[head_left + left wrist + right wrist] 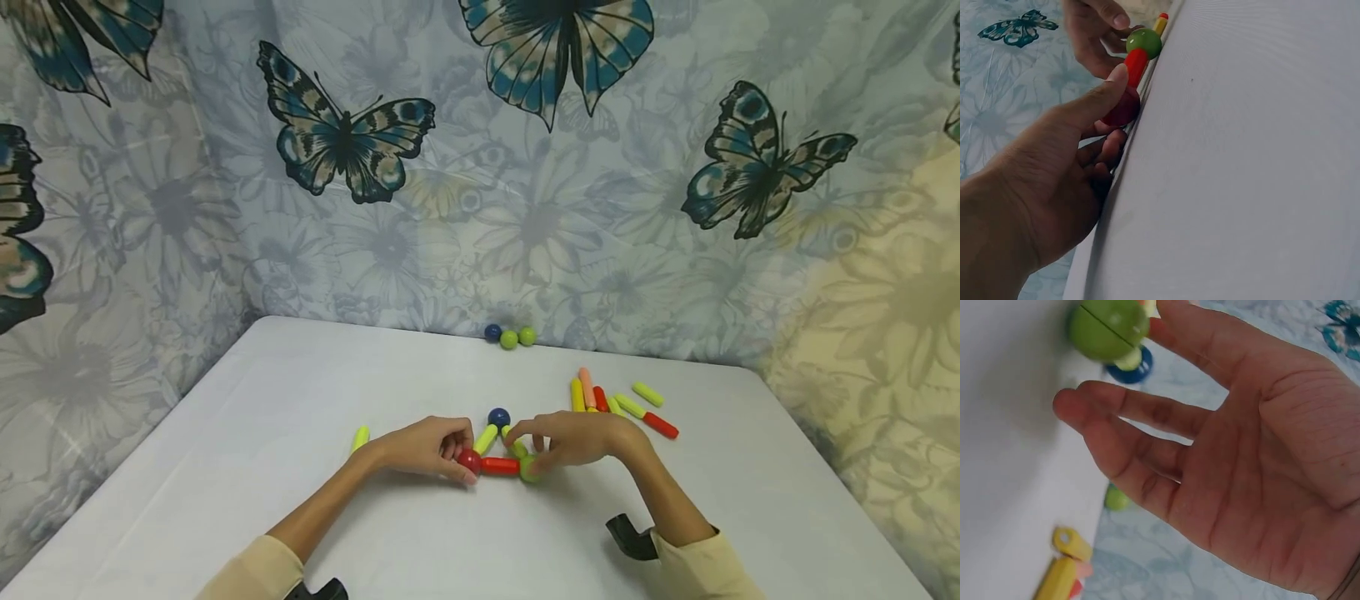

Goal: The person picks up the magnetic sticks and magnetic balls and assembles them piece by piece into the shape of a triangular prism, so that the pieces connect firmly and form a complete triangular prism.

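On the table lies a triangle of balls and rods. At its left corner is a red ball, which my left hand pinches between thumb and fingers. A red rod runs from it to a green ball. Two yellow-green rods lead up to a dark blue ball at the far corner. My right hand hovers at the green ball with loosely bent fingers, its index finger by the right yellow-green rod. In the right wrist view the green ball sits beside the thumb.
Several loose rods, yellow, pink, red and yellow-green, lie beyond my right hand. A blue ball and two green balls rest at the table's far edge. Another yellow-green rod lies left, partly behind my left wrist.
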Motion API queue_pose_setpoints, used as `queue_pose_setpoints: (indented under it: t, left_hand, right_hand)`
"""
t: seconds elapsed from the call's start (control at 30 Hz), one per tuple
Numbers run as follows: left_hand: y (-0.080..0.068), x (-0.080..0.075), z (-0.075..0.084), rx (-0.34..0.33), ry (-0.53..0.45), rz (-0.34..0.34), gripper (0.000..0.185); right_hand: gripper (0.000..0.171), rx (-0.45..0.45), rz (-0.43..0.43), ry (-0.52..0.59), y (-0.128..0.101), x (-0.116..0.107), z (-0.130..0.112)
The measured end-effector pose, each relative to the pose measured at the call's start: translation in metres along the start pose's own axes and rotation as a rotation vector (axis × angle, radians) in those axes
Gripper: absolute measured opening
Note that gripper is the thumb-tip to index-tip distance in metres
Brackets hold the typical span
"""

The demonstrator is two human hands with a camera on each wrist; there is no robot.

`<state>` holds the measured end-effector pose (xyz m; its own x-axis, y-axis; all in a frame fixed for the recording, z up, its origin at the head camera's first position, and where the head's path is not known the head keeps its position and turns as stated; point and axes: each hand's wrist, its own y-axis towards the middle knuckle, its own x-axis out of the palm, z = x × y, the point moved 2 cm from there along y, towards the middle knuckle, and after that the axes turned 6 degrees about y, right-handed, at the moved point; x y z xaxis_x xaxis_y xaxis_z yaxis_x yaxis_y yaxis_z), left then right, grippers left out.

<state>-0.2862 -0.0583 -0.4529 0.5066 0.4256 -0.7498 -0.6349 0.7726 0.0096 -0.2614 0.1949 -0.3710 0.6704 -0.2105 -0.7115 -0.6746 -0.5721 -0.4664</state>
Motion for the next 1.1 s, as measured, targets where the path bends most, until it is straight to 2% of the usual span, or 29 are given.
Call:
queue_pose_setpoints:
  t: [0.1, 0.3, 0.43, 0.63, 0.87, 1.1]
  left_hand:
    - [-0.001, 0.002, -0.005, 0.012, -0.017, 0.02, 0.032]
    - [-0.001, 0.005, -0.001, 0.05, -0.013, 0.044, 0.033]
    - [-0.002, 0.007, 0.0, 0.046, 0.011, 0.067, 0.034]
    - [-0.003, 0.009, -0.002, 0.028, 0.042, 0.079, 0.034]
    - [-0.004, 0.011, -0.003, -0.007, 0.059, 0.087, 0.033]
    - [-0.003, 0.012, -0.003, 0.022, 0.054, 0.103, 0.035]
  right_hand:
    - [0.046, 0.005, 0.051, 0.031, -0.009, -0.009, 0.001]
    - [0.044, -0.058, 0.16, 0.045, -0.034, -0.03, 0.017]
    - [0.044, -0.038, 0.236, 0.028, -0.047, -0.043, 0.031]
    - [0.048, 0.049, 0.314, 0.024, -0.073, -0.057, 0.052]
    - [0.047, 0.144, 0.352, 0.014, -0.087, -0.064, 0.072]
    - [0.045, 0.178, 0.324, 0.01, -0.082, -0.064, 0.081]
